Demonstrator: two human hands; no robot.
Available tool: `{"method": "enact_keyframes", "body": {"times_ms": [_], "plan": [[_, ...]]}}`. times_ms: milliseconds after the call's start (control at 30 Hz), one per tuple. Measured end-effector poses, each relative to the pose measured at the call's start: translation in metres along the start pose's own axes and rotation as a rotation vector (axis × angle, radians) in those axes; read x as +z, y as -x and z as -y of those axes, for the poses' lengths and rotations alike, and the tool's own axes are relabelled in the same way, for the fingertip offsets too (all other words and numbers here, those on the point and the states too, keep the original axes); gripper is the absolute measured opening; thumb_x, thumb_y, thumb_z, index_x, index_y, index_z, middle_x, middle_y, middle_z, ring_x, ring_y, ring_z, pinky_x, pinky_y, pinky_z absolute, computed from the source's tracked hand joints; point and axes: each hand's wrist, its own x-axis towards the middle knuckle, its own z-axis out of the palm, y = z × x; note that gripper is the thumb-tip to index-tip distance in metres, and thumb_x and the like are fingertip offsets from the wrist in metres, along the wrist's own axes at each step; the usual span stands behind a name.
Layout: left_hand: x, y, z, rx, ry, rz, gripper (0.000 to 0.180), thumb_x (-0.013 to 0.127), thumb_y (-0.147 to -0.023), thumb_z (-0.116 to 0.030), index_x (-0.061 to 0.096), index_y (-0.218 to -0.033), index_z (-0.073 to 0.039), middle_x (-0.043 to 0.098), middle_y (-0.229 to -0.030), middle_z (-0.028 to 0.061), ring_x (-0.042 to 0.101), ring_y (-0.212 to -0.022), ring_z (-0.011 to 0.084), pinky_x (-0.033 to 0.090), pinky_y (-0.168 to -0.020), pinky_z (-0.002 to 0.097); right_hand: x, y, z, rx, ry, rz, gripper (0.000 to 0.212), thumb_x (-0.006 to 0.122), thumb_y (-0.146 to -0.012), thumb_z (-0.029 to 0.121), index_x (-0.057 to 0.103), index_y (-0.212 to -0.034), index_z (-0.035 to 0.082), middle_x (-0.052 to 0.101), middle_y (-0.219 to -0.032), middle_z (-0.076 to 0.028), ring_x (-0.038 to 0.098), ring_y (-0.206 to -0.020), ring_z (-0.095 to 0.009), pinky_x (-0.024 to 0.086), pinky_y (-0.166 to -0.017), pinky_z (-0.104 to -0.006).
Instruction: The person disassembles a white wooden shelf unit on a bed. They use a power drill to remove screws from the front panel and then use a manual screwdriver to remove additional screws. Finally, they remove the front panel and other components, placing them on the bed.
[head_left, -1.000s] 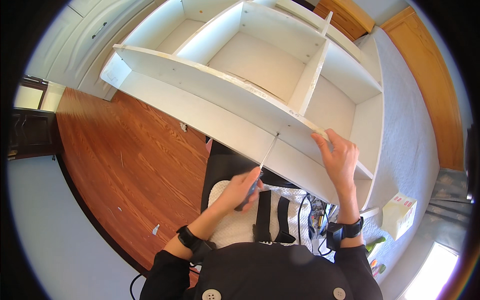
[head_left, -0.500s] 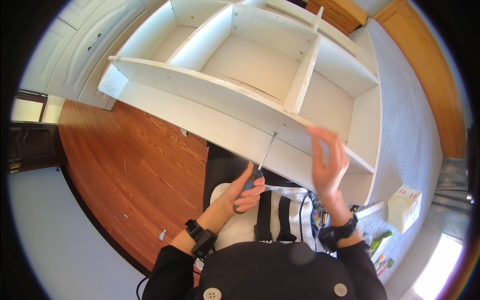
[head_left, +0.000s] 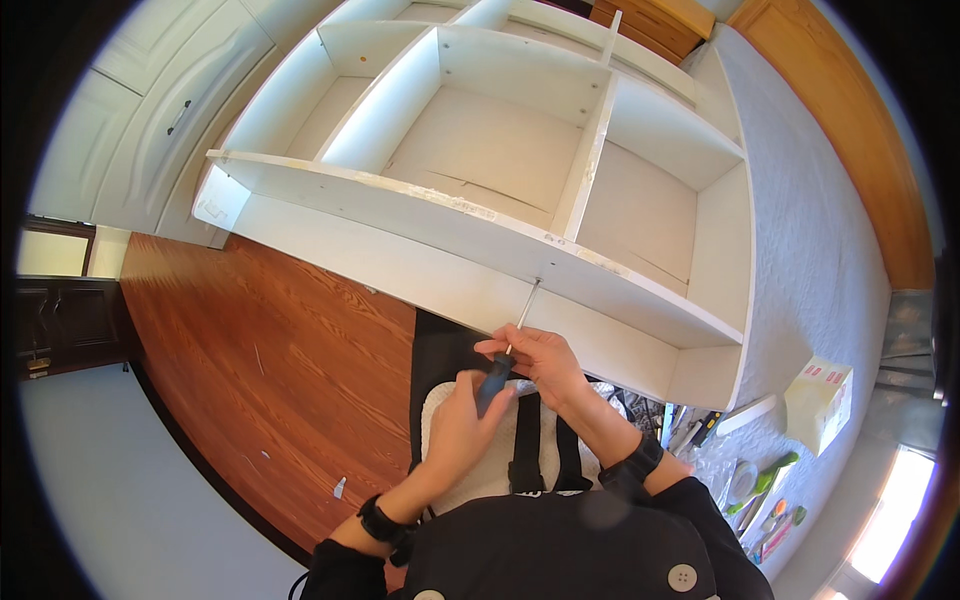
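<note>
A screwdriver [head_left: 493,384] with a blue-grey handle and a thin metal shaft slants up to a hole or screw in the long side board of a white shelf unit [head_left: 460,225]. My left hand [head_left: 462,425] is closed round the handle, near its lower end. Just above, my right hand [head_left: 543,365] pinches the shaft close to the handle with thumb and fingers. The shaft's tip meets the board, so the screw head there is too small to make out. The shelf unit lies with its open compartments facing up.
Reddish wood floor [head_left: 270,380] spreads to the left, with small scraps on it. Tools and small items [head_left: 705,430] lie right of the unit, near a whitish carton [head_left: 818,400]. White cabinets [head_left: 160,120] stand at the far left. A pale strapped bag [head_left: 450,400] lies before me.
My right hand has come down and left from beside the board onto the screwdriver's shaft. My left hand has shifted its hold on the handle. The view has tilted slightly.
</note>
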Motion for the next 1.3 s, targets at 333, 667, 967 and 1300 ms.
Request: {"method": "enact_keyframes", "body": {"times_ms": [333,667,967,1300], "plan": [[0.000,-0.017,0.015,-0.662,1.578,0.721,0.052,0.039,-0.097,-0.055,0.052,-0.103,-0.005,0.038,-0.055,-0.0026,0.030,-0.034,0.0082,0.024,-0.035,0.0207,0.003,0.007,0.009,-0.088,-0.025,-0.130,0.043,0.049,-0.099,0.032,0.057,-0.113,-0.008,0.069,-0.100,-0.016,0.064,-0.089,-0.019,0.052,-0.078,-0.0300],[0.017,-0.024,-0.014,-0.614,0.805,0.538,0.041,0.049,-0.096,-0.048,0.053,-0.087,-0.008,0.047,-0.055,-0.0033,0.043,-0.035,0.0147,0.032,-0.034,0.0256,-0.012,0.012,0.024,-0.025,0.172,-0.056,0.044,0.045,-0.101,0.032,0.056,-0.117,-0.008,0.069,-0.103,-0.016,0.065,-0.092,-0.019,0.052,-0.081,-0.0295],[0.023,-0.029,-0.006,-0.705,0.849,0.567,0.044,0.044,-0.098,-0.047,0.054,-0.087,-0.007,0.046,-0.055,-0.0002,0.044,-0.038,0.0130,0.035,-0.035,0.0273,-0.025,0.016,0.015,0.005,0.065,0.003,0.041,0.045,-0.100,0.029,0.058,-0.114,-0.006,0.067,-0.103,-0.016,0.066,-0.084,-0.019,0.053,-0.076,-0.0278],[0.027,-0.033,-0.005,-0.794,1.457,0.807,0.050,0.042,-0.094,-0.059,0.046,-0.082,-0.011,0.031,-0.050,-0.0052,0.025,-0.030,0.0109,0.022,-0.029,0.0255,-0.028,0.019,0.013,-0.054,0.002,0.001,0.047,0.042,-0.101,0.034,0.055,-0.120,-0.006,0.068,-0.102,-0.015,0.065,-0.093,-0.020,0.051,-0.081,-0.0306]]}}
